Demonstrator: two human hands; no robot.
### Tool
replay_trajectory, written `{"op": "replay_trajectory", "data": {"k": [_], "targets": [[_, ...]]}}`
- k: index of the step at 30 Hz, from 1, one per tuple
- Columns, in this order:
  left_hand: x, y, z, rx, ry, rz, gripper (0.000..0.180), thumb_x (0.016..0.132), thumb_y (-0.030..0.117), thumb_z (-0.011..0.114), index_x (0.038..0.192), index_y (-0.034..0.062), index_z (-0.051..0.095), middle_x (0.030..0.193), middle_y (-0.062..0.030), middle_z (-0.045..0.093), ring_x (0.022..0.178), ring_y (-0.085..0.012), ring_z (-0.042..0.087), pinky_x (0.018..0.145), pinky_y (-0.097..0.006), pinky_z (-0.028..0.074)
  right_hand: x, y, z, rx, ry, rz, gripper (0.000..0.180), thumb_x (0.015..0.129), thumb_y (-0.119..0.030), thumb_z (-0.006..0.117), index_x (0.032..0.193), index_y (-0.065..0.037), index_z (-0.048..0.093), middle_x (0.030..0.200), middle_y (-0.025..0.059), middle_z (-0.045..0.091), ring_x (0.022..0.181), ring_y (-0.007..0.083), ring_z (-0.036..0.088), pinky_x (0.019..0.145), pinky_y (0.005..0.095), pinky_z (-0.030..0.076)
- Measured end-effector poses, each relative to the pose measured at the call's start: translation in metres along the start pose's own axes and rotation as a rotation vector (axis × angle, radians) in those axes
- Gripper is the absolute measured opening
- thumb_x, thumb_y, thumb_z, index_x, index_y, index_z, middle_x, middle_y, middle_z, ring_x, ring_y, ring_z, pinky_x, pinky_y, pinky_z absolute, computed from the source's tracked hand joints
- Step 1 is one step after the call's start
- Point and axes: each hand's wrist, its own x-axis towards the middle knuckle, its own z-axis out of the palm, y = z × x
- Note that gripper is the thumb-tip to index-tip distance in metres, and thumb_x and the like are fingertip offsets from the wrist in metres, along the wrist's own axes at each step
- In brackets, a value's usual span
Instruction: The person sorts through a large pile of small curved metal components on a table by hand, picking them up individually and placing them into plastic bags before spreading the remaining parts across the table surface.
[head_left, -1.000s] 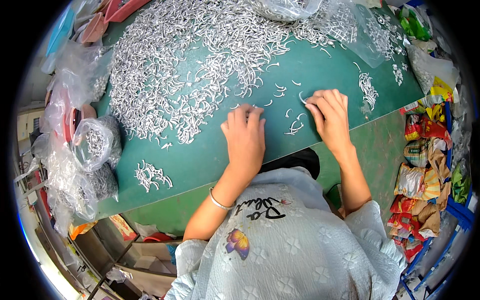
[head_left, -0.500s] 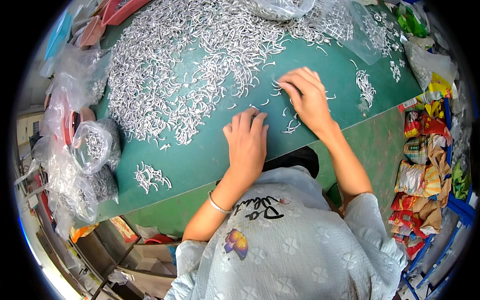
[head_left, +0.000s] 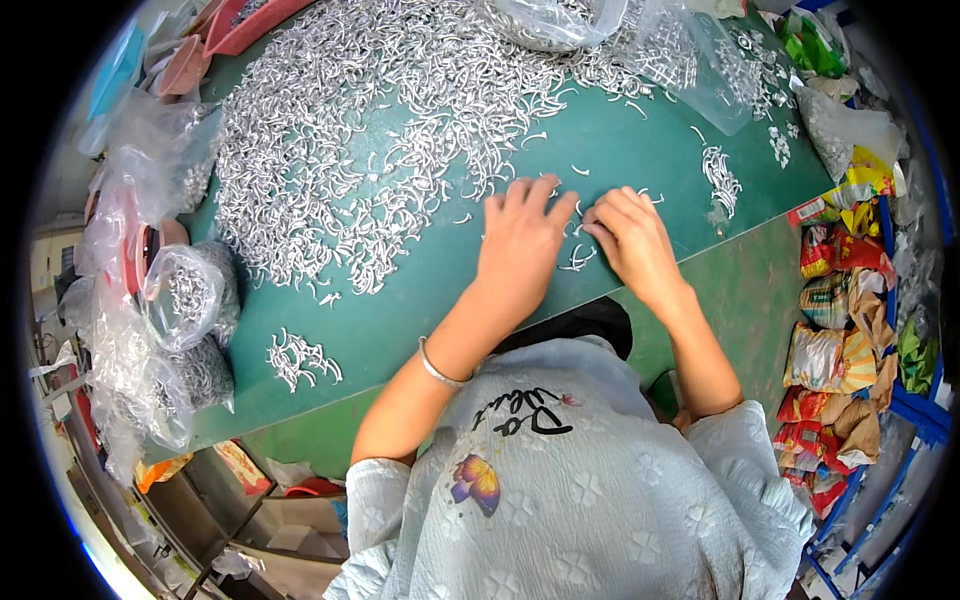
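Observation:
Small curved silver metal pieces (head_left: pixel 300 190) lie in a wide heap on the green table. My left hand (head_left: pixel 522 238) rests palm down right of the heap's near edge, fingers apart and slightly smeared by motion. Close beside it, my right hand (head_left: pixel 637 243) has its fingers bent and pressed together at the tips; whatever they pinch is too small or hidden. A few loose curved pieces (head_left: pixel 577 258) lie between the two hands, toward the near edge. One single piece (head_left: pixel 580 170) sits just beyond my left fingertips.
Small separate piles lie at the near left (head_left: pixel 303 360) and at the right (head_left: pixel 720 183). Filled clear bags (head_left: pixel 190 300) line the left edge. Another clear bag (head_left: pixel 705 65) and a pink tray (head_left: pixel 245 25) are at the back. Colourful packets (head_left: pixel 830 360) fill a rack at right.
My left hand has moved right and a little farther away. My right hand has come back nearer to me, so both hands are now closer together.

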Motion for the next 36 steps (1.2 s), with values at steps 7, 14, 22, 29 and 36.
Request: {"op": "replay_trajectory", "data": {"k": [7,14,22,29,36], "targets": [[-0.016,-0.012,-0.011,-0.076,0.037,-0.090,0.036,0.081,0.001,0.062,0.116,0.0054,0.063,0.119,-0.0109,0.059,0.110,-0.0301,0.054,0.091,-0.041,0.039,0.020,0.004,-0.002,0.288,0.186,0.198,0.012,0.080,-0.005,0.070,0.088,-0.001,0.062,0.084,0.0127,0.059,0.082,0.0337,0.058,0.075,0.0412,0.046],[0.012,-0.012,0.016,-0.051,-0.105,0.259,0.032,0.082,0.007,0.057,0.114,0.0068,0.061,0.127,-0.0117,0.055,0.126,-0.0313,0.046,0.103,-0.053,0.034,-0.022,-0.028,-0.018,0.149,-0.144,0.001,0.026,0.076,-0.010,0.074,0.096,-0.002,0.060,0.108,0.0139,0.054,0.097,0.0338,0.054,0.082,0.0424,0.046],[0.026,-0.042,0.009,-0.074,-0.071,0.212,0.032,0.083,0.006,0.060,0.115,0.0054,0.058,0.124,-0.0127,0.053,0.125,-0.0329,0.045,0.107,-0.054,0.031,-0.029,0.002,0.006,0.044,0.120,0.018,0.027,0.075,-0.009,0.076,0.095,-0.005,0.059,0.104,0.0112,0.053,0.095,0.0324,0.051,0.081,0.0425,0.043],[0.031,-0.035,0.031,0.044,-0.117,0.257,0.037,0.088,0.006,0.059,0.124,0.0023,0.057,0.136,-0.0137,0.052,0.132,-0.0346,0.042,0.112,-0.053,0.030,-0.002,0.037,-0.007,-0.246,0.211,0.058,0.025,0.078,-0.013,0.073,0.097,-0.007,0.057,0.108,0.0105,0.055,0.107,0.0329,0.050,0.091,0.0436,0.036],[-0.010,-0.054,-0.024,-0.076,-0.017,0.058,0.034,0.088,0.000,0.058,0.122,0.0036,0.060,0.135,-0.0132,0.053,0.132,-0.0341,0.045,0.112,-0.054,0.032,-0.005,0.105,-0.027,-0.565,0.339,0.185,0.016,0.085,-0.013,0.068,0.096,-0.007,0.058,0.108,0.0113,0.056,0.105,0.0321,0.051,0.089,0.0457,0.037]]}}
